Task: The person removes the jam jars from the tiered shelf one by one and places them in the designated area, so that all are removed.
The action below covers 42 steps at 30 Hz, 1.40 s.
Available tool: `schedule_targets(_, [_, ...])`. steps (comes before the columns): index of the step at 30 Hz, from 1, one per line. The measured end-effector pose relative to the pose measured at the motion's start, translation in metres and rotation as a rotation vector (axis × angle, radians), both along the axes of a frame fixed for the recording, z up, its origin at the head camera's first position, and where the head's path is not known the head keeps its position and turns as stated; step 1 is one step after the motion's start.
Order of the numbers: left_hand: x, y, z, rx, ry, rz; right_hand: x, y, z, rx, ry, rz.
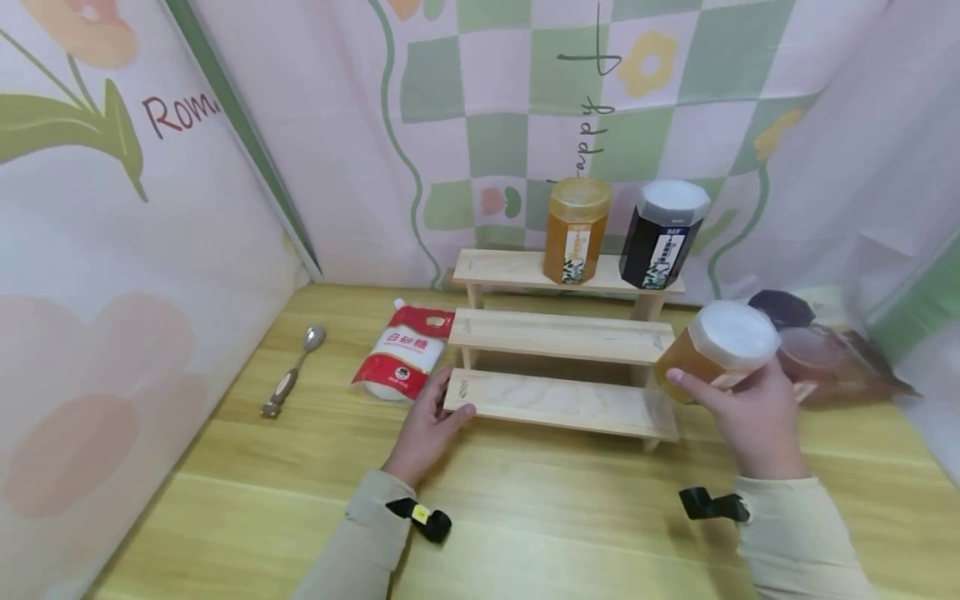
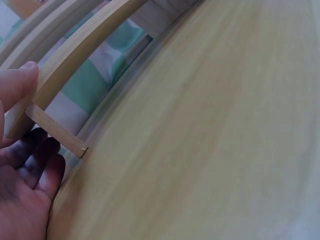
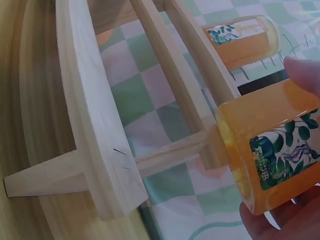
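A three-tier wooden stand (image 1: 562, 402) sits on the table. My left hand (image 1: 429, 429) grips the left end of its lowest tier, thumb on top and fingers beneath, as the left wrist view shows. In my right hand (image 1: 765, 417) is a tilted jar of amber honey (image 3: 280, 145) with a white lid, held off the surface near the stand's right end. On the top tier stand an amber jar (image 1: 576, 233) with a yellowish lid and a dark jar (image 1: 663, 237) with a white lid, both upright.
Left of the stand lies a red and white sugar bag (image 1: 405, 350). Farther left is a spoon (image 1: 292, 372) with a decorated handle. Behind my right hand are a dark-lidded jar (image 1: 782, 308) and a reddish bag (image 1: 862, 358), partly hidden. Printed curtains (image 1: 495, 75) hang behind the table.
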<state>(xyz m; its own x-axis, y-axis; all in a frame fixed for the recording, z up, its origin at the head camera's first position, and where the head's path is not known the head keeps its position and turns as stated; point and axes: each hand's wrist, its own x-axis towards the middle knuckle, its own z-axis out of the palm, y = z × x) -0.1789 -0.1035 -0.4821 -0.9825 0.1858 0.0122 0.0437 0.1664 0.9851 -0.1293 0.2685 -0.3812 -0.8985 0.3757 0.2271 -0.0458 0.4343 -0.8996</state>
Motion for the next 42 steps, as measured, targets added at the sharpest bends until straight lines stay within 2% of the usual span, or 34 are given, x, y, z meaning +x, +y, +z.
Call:
schedule_targets(8, [0.003,0.002,-0.004,-0.011,0.005,-0.005,0.0,-0.003,-0.005,0.041,0.01,0.072])
schedule_targets(14, [0.003,-0.001,-0.006,-0.012,0.013,-0.002,-0.005,-0.009,0.004,0.089,-0.01,0.136])
schedule_targets(20, [0.003,-0.003,-0.004,-0.014,0.009,0.005,-0.015,-0.017,0.009,0.13,-0.028,0.193])
schedule_targets(29, [0.001,-0.001,0.0,0.002,-0.014,0.003,-0.026,-0.029,0.007,0.129,-0.018,0.208])
schedule_targets(42, [0.003,-0.001,0.002,0.008,0.008,0.003,-0.031,-0.034,0.01,0.14,-0.023,0.225])
